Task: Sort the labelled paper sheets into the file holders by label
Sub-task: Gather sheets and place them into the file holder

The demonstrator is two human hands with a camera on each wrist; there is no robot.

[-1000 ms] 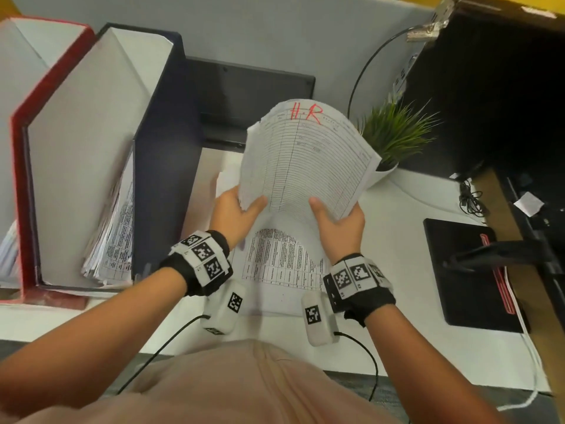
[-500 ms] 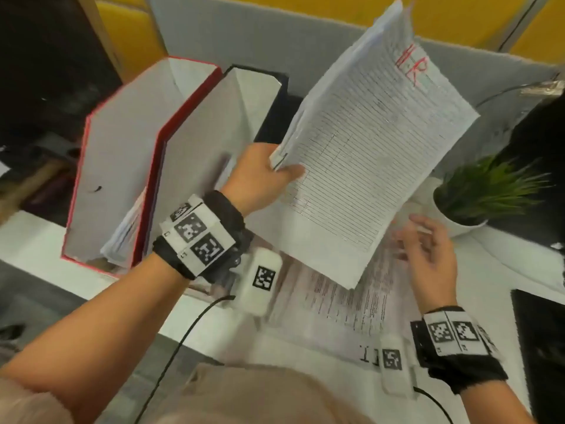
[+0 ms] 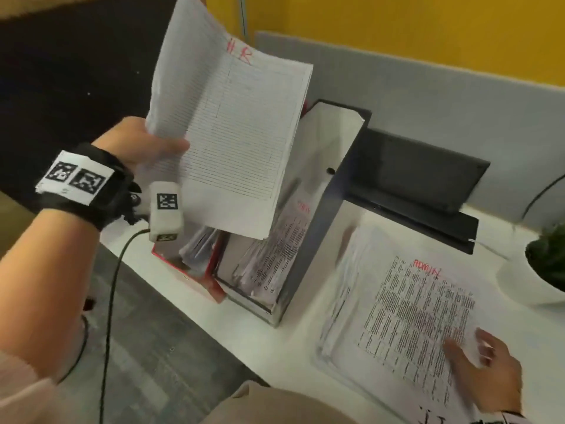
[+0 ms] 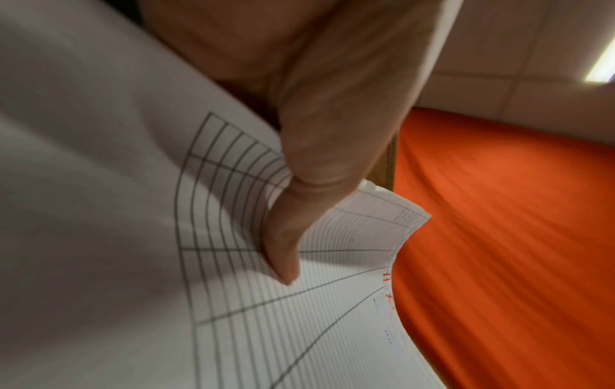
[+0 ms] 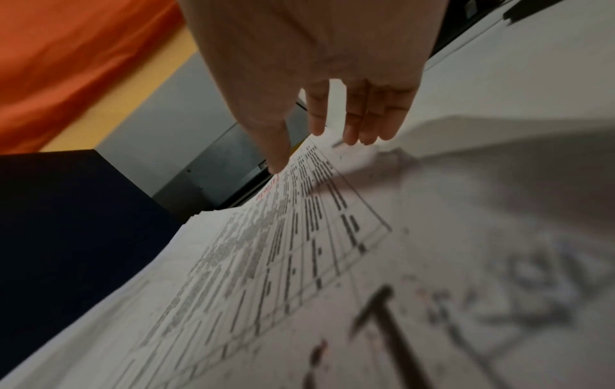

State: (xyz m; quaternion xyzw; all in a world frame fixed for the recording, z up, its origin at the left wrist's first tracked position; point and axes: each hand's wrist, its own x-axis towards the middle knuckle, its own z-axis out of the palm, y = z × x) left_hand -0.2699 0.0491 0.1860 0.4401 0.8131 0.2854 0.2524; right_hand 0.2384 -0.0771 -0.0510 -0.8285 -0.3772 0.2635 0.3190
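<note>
My left hand (image 3: 146, 145) pinches a bundle of lined sheets marked "HR" in red (image 3: 232, 139), raised upright above the file holders; the thumb (image 4: 299, 210) presses on the sheets' front. Below stand a red file holder (image 3: 189, 270) and a dark blue file holder (image 3: 308, 240), both holding papers. A stack of printed sheets with a red label (image 3: 406, 310) lies flat on the white desk. My right hand (image 3: 486, 362) rests on that stack with fingers (image 5: 359, 115) straight and spread.
A closed dark laptop (image 3: 422, 185) sits behind the stack against the grey partition (image 3: 428, 96). A potted plant in a white pot (image 3: 547, 270) stands at the far right. The desk's front edge (image 3: 195, 307) runs diagonally, with grey floor left of it.
The right hand let go of the HR bundle and came down onto the stack on the desk. The left hand carried the bundle up and left, over the file holders.
</note>
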